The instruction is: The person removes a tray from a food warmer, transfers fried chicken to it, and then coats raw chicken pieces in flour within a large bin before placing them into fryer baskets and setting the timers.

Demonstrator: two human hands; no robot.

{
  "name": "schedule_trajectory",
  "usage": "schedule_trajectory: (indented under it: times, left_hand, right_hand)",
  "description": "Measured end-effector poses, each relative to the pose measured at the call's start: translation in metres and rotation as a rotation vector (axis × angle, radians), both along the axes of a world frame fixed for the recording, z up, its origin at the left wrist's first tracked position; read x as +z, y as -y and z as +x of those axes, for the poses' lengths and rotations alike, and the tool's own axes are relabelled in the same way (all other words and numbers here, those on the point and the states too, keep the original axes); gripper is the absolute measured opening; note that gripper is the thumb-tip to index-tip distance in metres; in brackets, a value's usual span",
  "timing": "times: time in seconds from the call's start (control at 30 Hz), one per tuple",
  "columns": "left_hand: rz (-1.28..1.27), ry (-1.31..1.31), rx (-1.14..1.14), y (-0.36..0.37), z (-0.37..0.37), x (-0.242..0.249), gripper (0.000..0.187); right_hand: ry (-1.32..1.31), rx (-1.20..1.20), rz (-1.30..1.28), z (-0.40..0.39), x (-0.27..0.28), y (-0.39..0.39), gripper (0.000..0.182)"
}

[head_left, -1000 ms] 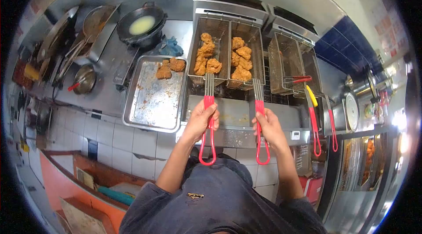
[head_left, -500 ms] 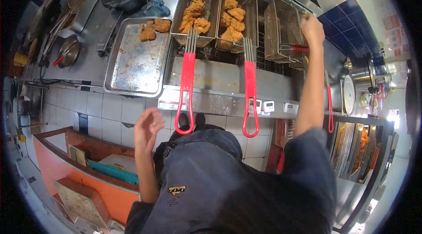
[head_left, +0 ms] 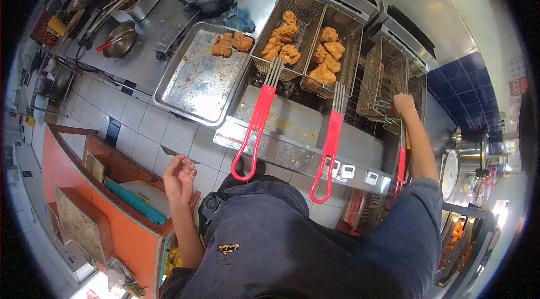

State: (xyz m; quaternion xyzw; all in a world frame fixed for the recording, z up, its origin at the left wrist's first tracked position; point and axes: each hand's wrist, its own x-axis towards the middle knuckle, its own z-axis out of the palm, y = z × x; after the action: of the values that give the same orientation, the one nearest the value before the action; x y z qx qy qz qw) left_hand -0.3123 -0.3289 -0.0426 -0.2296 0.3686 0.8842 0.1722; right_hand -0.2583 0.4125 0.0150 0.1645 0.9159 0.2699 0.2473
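My right hand (head_left: 403, 105) is closed at the front of an empty wire fryer basket (head_left: 383, 77), where a bit of red handle shows by the fingers. My left hand (head_left: 180, 178) hangs over the floor with loosely curled fingers and nothing in it. Pieces of fried chicken (head_left: 284, 33) fill part of a second fryer basket (head_left: 298, 7), and more fried chicken (head_left: 331, 57) lies in a third basket (head_left: 349, 23). Their long red handles (head_left: 261, 113) (head_left: 332, 141) stick out toward me.
A metal tray (head_left: 197, 82) holds a few chicken pieces at the left. Behind it stands a black pot (head_left: 211, 1) with pale liquid beside a blue cloth (head_left: 239, 18). Small timers (head_left: 347, 171) sit on the fryer's front edge. An orange-sided counter (head_left: 126, 237) is at lower left.
My right hand has come down to the front of the empty basket. My left hand has lowered slightly. The view has turned, shifting the fryer and tray rightward and down.
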Motion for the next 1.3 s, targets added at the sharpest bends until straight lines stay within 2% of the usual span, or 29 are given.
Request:
schedule_trajectory:
  times: [0.1, 0.17, 0.3, 0.47, 0.57, 0.7, 0.83, 1.07, 1.17, 1.2, 1.3]
  left_hand:
    - [-0.013, -0.005, -0.014, -0.008, -0.002, -0.003, 0.018]
    - [-0.013, 0.004, -0.013, -0.013, -0.004, -0.003, 0.018]
    - [-0.002, 0.003, -0.060, -0.019, -0.010, -0.010, 0.018]
    - [-0.027, 0.044, -0.097, -0.035, -0.017, -0.008, 0.017]
    - [-0.026, 0.024, -0.134, -0.039, -0.021, -0.007, 0.016]
    - [-0.015, -0.006, -0.208, -0.042, -0.029, -0.005, 0.018]
    - [-0.036, 0.000, -0.265, -0.050, -0.034, -0.006, 0.018]
    - [-0.089, 0.019, -0.461, -0.072, -0.021, -0.009, 0.021]
    - [-0.063, 0.050, -0.484, -0.080, -0.016, -0.018, 0.022]
    - [-0.068, 0.056, -0.495, -0.082, -0.015, -0.023, 0.023]
    - [-0.074, 0.057, -0.557, -0.085, -0.015, -0.020, 0.023]
  right_hand:
    - [-0.009, -0.047, -0.016, 0.003, 0.004, -0.009, 0.023]
    - [0.049, -0.139, -0.041, -0.002, 0.036, 0.012, 0.028]
    - [-0.152, -0.182, -0.048, 0.002, 0.085, 0.062, 0.032]
    - [-0.425, -0.212, -0.069, 0.013, 0.099, 0.066, 0.039]
    - [-0.483, -0.277, -0.154, 0.018, 0.107, 0.069, 0.042]
    - [-0.356, -0.381, -0.212, 0.022, 0.100, 0.057, 0.042]
    - [-0.233, -0.463, -0.246, 0.016, 0.073, 0.049, 0.033]
    - [-0.192, -0.481, -0.310, 0.014, 0.046, 0.047, 0.031]
    - [-0.148, -0.616, -0.398, 0.020, 0.023, 0.011, 0.034]
    - [-0.214, -0.480, -0.410, 0.028, 0.044, 0.030, 0.033]
    - [-0.617, -0.434, -0.392, 0.064, 0.078, 0.057, 0.031]
